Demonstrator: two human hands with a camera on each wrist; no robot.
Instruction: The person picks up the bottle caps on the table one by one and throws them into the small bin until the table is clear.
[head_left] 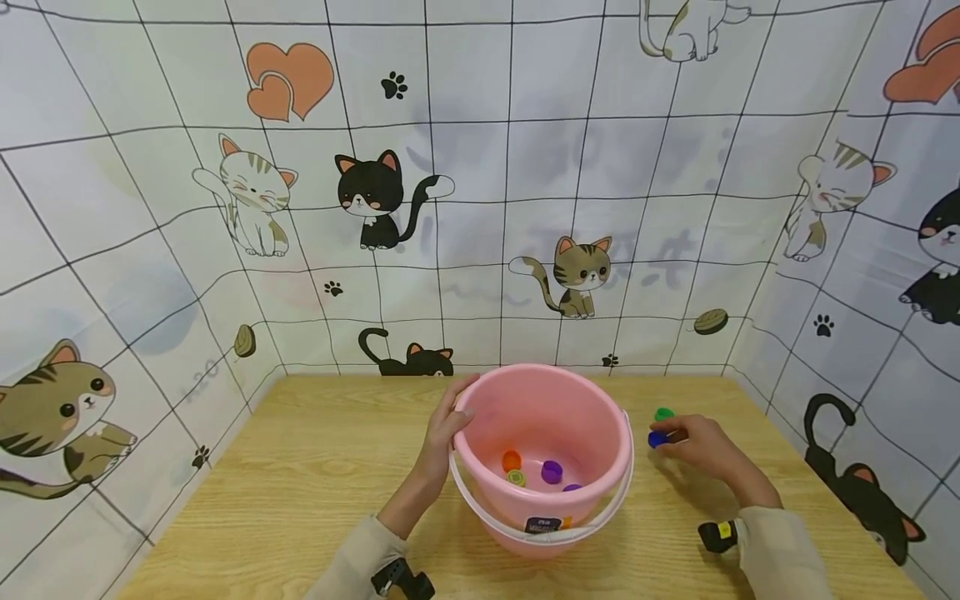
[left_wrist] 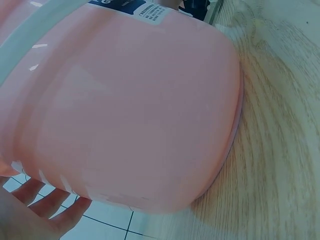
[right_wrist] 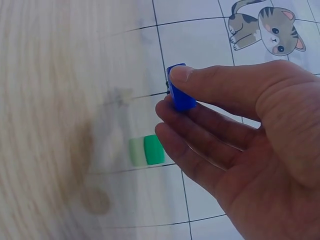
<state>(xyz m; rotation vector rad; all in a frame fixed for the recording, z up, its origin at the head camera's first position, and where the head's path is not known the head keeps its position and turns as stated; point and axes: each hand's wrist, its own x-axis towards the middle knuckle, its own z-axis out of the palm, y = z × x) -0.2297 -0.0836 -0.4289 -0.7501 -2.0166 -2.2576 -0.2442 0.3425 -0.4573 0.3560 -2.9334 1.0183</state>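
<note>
A pink bucket [head_left: 517,521] with a white handle [head_left: 551,537] stands upright on the wooden table. My left hand [head_left: 444,429] grips its left rim, thumb over the edge; in the left wrist view the fingers [left_wrist: 70,217] lie along the outside wall. On the bucket's floor lie an orange cap [head_left: 512,461], a yellow-green cap [head_left: 516,477] and a purple cap [head_left: 552,472]; another purple one is partly hidden by the front wall. Right of the bucket, my right hand [head_left: 705,450] pinches a small blue cap [right_wrist: 181,92] between thumb and fingers. Just beyond it is a green cap [head_left: 663,413].
The wooden table [head_left: 330,467] meets a white grid-patterned wall covering [head_left: 465,208] with cartoon cats at the back and both sides. A black wrist device [head_left: 717,537] sits at the right sleeve, and another [head_left: 402,578] at the left.
</note>
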